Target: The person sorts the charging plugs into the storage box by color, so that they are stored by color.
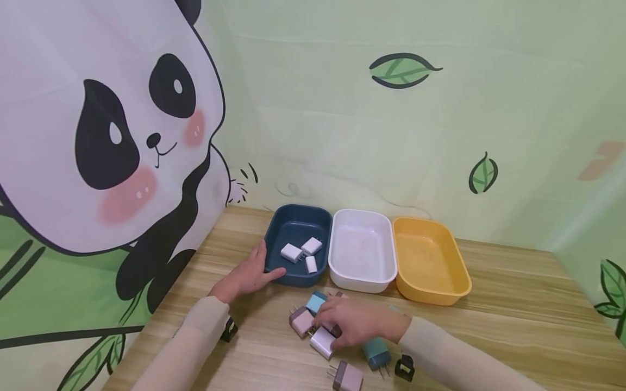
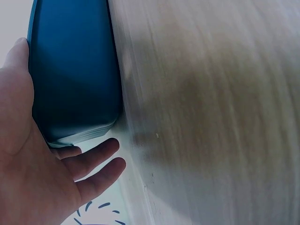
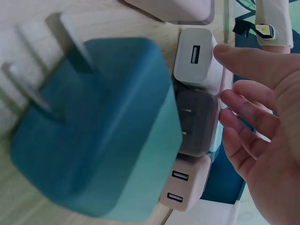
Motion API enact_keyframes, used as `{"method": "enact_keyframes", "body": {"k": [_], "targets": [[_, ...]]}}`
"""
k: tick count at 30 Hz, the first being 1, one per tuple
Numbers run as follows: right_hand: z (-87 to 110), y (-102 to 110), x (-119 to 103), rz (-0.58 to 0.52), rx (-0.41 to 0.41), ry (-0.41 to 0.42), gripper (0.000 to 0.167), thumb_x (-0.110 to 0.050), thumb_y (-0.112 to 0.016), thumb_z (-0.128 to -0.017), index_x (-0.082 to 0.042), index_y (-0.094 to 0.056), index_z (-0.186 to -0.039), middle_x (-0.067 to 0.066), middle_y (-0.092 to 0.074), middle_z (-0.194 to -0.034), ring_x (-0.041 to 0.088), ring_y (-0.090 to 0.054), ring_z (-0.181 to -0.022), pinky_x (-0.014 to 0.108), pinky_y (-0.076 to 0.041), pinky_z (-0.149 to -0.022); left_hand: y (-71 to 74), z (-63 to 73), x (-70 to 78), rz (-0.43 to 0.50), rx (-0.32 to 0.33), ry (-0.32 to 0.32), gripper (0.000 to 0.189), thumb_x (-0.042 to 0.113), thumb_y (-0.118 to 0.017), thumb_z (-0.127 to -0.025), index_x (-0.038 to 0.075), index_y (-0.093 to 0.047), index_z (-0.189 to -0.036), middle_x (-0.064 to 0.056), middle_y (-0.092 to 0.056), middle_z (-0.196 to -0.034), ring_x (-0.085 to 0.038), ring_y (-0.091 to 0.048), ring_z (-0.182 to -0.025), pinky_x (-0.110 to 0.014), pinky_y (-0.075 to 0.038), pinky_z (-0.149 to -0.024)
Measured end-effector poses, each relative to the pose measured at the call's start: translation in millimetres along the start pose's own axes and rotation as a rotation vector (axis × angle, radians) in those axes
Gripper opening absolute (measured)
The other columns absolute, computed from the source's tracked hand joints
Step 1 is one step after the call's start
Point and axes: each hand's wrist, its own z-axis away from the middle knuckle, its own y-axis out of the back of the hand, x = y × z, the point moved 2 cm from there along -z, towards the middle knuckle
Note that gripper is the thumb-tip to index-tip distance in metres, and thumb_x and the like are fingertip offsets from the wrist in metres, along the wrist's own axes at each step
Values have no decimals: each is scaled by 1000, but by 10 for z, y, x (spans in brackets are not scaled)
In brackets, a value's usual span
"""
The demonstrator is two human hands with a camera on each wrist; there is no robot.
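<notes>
Your left hand [image 1: 246,274]: fingers spread, touching the left side of the blue tray [image 1: 298,281].
Your right hand [image 1: 359,323]: thumb and fingers about a white charger [image 1: 323,343]; you cannot tell whether they grip it.
White charger: on the table [image 1: 264,347], nearer you than the blue tray.
Three chargers [image 1: 292,252]: inside the blue tray.
White tray [image 1: 362,244]: right of the blue tray.

Left hand [image 2: 35,159] at left edge, palm showing, thumb against the long side of a dark blue tray [image 2: 75,70]. Fingers extended past tray's near end, two plainly apart from it. Wood-grain tabletop [image 2: 211,117] fills right side, shadowed. Dark curved dashes [image 2: 104,205] on pale backdrop [image 2: 107,194], bottom.
</notes>
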Motion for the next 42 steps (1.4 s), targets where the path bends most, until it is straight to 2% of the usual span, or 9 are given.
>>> {"method": "enact_keyframes", "body": {"k": [7, 18, 27, 34, 42], "targets": [[-9, 2, -15, 25, -15, 9, 45, -30, -77, -79, -22, -64, -121, -13, -58, -111, 4, -46, -99, 21, -41, -85, -13, -8, -10, 2, 9, -10, 105, 60, -51, -89, -6, 5, -147, -25, -1, -154, -37, -12, -140, -49, -19, -111], [-26, -19, -14, 92, -23, 68, 49, -33, -77, -78, -24, -62, -124, -15, -59, -117, 8, -44, -108, 23, -40, -88, -14, 0, 4, -1, 4, 0, 101, 56, -52, -90, -6, 5, -147, -25, 0, -154, -37, -11, -140, -49, -19, -111], [-31, -26, -32, 134, 15, 119, 44, -30, -80, -76, -25, -66, -117, -14, -61, -112, 8, -45, -104, 20, -39, -85, -4, 8, 21, 6, 6, 3, 102, 55, -54, -90, -6, 4, -147, -25, -2, -154, -38, -13, -140, -50, -20, -110], [-27, -40, -10, 103, 10, 107, 44, -30, -80, -75, -24, -66, -116, -14, -61, -113, 7, -46, -104, 20, -39, -86, -3, 4, 36, 6, 7, 0, 102, 55, -54, -90, -6, 4, -148, -25, -2, -154, -38, -13, -140, -50, -20, -110], [24, 49, -46, 19, -6, 60, 44, -25, -80, -75, -20, -65, -117, -9, -60, -114, 4, -49, -101, 20, -42, -87, 0, 0, 19, 7, 5, 6, 104, 58, -53, -89, -5, 5, -148, -25, -1, -154, -38, -13, -140, -50, -20, -110]]}}
